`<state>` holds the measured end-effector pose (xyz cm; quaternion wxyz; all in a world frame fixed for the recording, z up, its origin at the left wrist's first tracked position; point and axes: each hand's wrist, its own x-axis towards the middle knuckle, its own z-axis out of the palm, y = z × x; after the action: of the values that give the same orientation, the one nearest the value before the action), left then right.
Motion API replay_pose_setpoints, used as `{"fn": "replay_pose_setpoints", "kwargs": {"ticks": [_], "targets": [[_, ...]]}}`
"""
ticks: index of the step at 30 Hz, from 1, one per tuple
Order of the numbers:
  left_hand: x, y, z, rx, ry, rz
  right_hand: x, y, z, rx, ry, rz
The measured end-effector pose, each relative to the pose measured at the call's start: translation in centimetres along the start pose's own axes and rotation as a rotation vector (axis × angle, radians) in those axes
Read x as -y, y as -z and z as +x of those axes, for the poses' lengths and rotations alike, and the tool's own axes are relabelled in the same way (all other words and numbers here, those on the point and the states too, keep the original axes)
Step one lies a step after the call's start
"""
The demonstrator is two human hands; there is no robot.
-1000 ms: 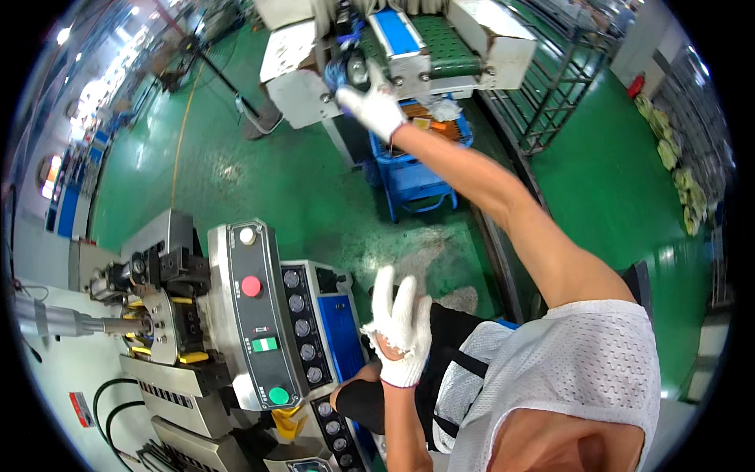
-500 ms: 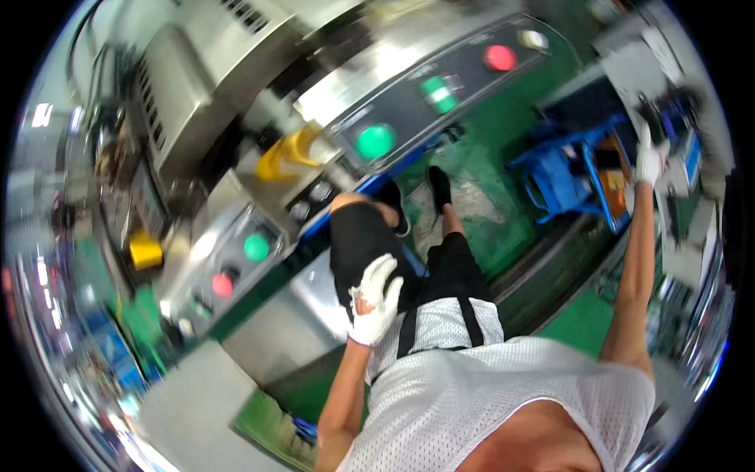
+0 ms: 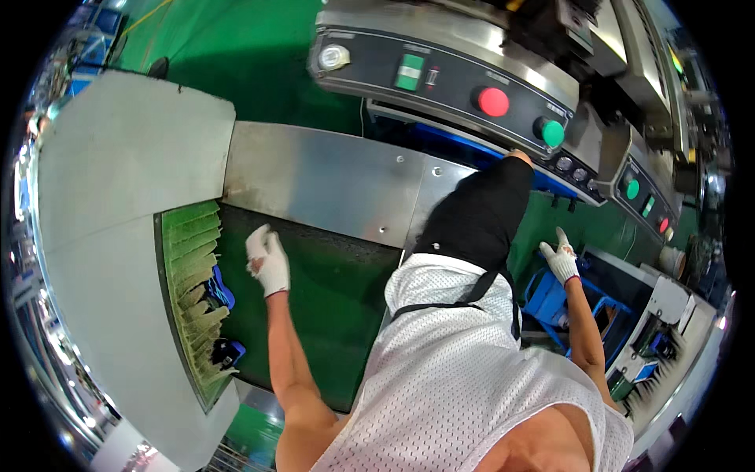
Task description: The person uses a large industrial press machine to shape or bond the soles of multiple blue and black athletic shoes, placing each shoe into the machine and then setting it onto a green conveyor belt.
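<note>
A glossy green floor (image 3: 252,63) is seen to the left of the long control panel (image 3: 452,82), and is crossed farther left by a yellow line (image 3: 149,17). Just below the panel, a soft sheen is given back by a steel plate (image 3: 322,173). Below and left of the panel, a large grey housing (image 3: 134,149) is set, its opening hung with a green fringed curtain (image 3: 185,228). Far left of the panel, blue equipment (image 3: 86,79) and bright lights are bent along the rim.
</note>
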<state>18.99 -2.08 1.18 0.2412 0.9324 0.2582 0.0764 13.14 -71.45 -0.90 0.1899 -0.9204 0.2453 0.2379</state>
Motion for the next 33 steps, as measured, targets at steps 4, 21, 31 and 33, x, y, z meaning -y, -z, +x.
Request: {"fn": "replay_pose_setpoints", "kwargs": {"ticks": [4, 21, 31, 33], "targets": [[16.9, 7.4, 1.3, -0.339, -0.112, 0.546, 0.7, 2.7, 2.5, 0.014, -0.016, -0.219], [3.9, 1.2, -4.3, 0.111, 0.108, 0.007, 10.2, 6.3, 0.7, -0.135, 0.205, 0.206], [-9.7, 2.0, -0.4, 0.161, -0.414, -0.031, 31.6, 3.0, -8.6, 0.338, 0.882, 0.484], [-16.6, 3.1, -1.6, 0.244, -0.580, -0.149, 34.4, -0.3, -9.2, 0.305, 1.025, 0.393]]}}
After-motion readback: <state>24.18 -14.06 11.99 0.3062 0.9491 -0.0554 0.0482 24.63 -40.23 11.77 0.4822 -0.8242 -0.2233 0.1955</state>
